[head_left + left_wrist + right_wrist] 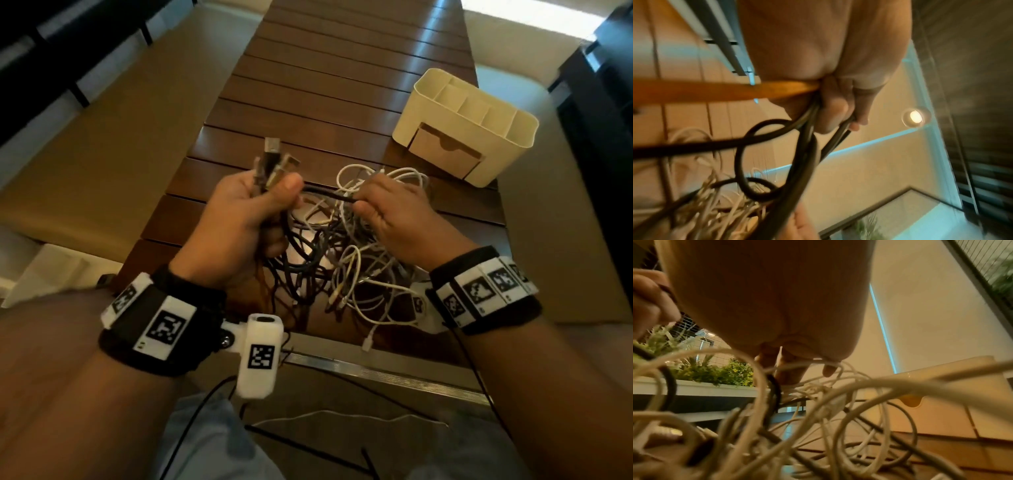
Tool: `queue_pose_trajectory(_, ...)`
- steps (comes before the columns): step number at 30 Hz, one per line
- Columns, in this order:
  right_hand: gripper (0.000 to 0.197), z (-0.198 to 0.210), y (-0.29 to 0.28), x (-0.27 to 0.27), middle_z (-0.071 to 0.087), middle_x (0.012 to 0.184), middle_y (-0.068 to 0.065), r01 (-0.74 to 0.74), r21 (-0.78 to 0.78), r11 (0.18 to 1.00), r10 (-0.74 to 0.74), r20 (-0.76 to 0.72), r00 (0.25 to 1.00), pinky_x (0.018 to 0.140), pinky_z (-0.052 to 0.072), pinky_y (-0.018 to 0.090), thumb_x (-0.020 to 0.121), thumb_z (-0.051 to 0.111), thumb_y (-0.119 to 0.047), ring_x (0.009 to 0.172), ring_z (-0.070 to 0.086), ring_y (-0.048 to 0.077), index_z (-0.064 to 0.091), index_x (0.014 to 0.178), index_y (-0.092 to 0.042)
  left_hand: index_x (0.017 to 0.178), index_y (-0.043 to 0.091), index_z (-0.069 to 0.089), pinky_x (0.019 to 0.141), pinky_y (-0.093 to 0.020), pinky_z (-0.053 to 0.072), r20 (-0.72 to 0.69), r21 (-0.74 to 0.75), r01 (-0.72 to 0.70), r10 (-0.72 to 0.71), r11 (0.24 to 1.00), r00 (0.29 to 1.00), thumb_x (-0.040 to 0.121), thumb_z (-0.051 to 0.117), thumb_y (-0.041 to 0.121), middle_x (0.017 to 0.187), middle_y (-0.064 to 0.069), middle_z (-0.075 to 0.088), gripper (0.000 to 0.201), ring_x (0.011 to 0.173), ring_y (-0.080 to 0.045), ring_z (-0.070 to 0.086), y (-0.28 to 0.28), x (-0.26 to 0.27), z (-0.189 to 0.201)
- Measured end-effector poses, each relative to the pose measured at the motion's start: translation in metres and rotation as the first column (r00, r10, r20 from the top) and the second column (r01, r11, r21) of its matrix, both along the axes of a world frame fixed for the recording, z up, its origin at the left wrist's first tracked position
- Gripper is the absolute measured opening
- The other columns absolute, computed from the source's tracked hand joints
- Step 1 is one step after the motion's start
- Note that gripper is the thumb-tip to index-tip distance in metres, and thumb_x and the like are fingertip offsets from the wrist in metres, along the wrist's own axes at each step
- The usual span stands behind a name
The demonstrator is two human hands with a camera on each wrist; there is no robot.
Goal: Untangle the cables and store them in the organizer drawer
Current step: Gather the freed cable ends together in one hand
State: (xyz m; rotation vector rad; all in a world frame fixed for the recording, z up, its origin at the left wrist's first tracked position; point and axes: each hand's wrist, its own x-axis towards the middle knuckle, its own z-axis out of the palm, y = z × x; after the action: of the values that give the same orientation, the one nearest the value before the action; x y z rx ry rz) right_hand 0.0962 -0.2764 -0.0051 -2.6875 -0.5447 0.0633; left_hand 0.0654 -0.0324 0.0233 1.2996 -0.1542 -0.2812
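A tangle of black and white cables [346,260] lies on the slatted wooden table [342,78] in front of me. My left hand [246,212] grips a bundle of black cables, their USB plugs [272,156] sticking up out of the fist. My right hand [387,205] pinches one black cable [329,193] that runs straight across from the left fist. In the left wrist view the black cables [807,146] loop down from the curled fingers [835,105]. The right wrist view shows white cable loops [838,402] under the fingertips [791,369]. The cream organizer [472,113] stands at the far right, its cardboard-coloured drawer [443,150] pushed in.
A white connector end [368,342] lies near the table's near edge. Thin wires [342,416] from the wrist cameras hang over my lap. Pale floor flanks the narrow table on both sides. In the right wrist view, green plants [715,369] stand in a planter behind.
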Motion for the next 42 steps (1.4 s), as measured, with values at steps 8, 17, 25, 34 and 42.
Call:
queue_pose_trajectory(8, 0.014, 0.019, -0.016, 0.008, 0.054, 0.095, -0.007, 0.108, 0.327, 0.939, -0.184, 0.212, 0.96, 0.077, 0.04, 0.014, 0.102, 0.048, -0.017, 0.082, 0.047, -0.002, 0.061, 0.098, -0.017, 0.092, 0.002, 0.067, 0.05, -0.027, 0.035, -0.177, 0.449, 0.191, -0.123, 0.873, 0.977, 0.09, 0.065, 0.032, 0.061, -0.001, 0.041, 0.03, 0.054, -0.021, 0.037, 0.016, 0.008, -0.024)
queue_pose_trajectory(17, 0.013, 0.023, -0.01, 0.001, 0.041, 0.097, -0.019, 0.029, 0.006, 1.0, -0.029, 0.152, 0.988, 0.084, 0.019, 0.035, 0.103, 0.043, -0.031, 0.096, 0.033, 0.003, 0.052, 0.101, -0.04, 0.08, 0.022, 0.058, 0.054, -0.021, 0.041, 0.308, 0.583, -0.322, 0.163, 0.746, 0.937, 0.096, 0.063, 0.036, 0.065, 0.01, 0.052, 0.021, 0.052, -0.003, 0.048, 0.019, 0.011, 0.035)
queue_pose_trajectory(25, 0.018, 0.018, 0.004, -0.008, 0.05, 0.107, -0.013, -0.015, -0.05, 0.999, 0.026, 0.211, 0.977, 0.079, 0.014, 0.03, 0.103, 0.046, -0.031, 0.102, 0.04, 0.009, 0.062, 0.106, -0.024, 0.086, 0.024, 0.063, 0.062, -0.028, 0.046, 0.209, 0.876, -0.078, -0.229, 0.476, 0.951, 0.092, 0.068, 0.038, 0.078, 0.007, 0.065, 0.016, 0.072, -0.009, 0.061, -0.048, 0.022, 0.018)
queue_pose_trajectory(34, 0.051, 0.018, -0.024, -0.012, 0.035, 0.142, -0.011, 0.167, 0.113, 0.979, -0.149, -0.15, 0.977, 0.111, 0.027, 0.041, 0.09, 0.062, -0.052, 0.131, 0.028, 0.012, 0.046, 0.139, -0.047, 0.081, 0.026, 0.058, 0.052, -0.018, 0.028, 0.38, 0.834, -0.208, -0.26, 0.511, 0.887, 0.096, 0.064, 0.033, 0.066, 0.011, 0.055, 0.018, 0.058, 0.001, 0.05, -0.047, 0.004, 0.029)
queue_pose_trajectory(42, 0.022, 0.003, -0.039, 0.006, 0.064, 0.091, -0.005, 0.43, 0.242, 0.87, -0.458, 0.072, 0.886, 0.078, 0.052, 0.041, 0.098, 0.053, -0.044, 0.086, 0.06, 0.019, 0.065, 0.098, -0.026, 0.077, 0.03, 0.057, 0.053, -0.007, 0.037, 0.579, 0.611, -0.462, 0.035, 0.643, 0.815, 0.095, 0.065, 0.027, 0.065, 0.012, 0.054, 0.021, 0.057, 0.004, 0.051, -0.023, -0.01, 0.061)
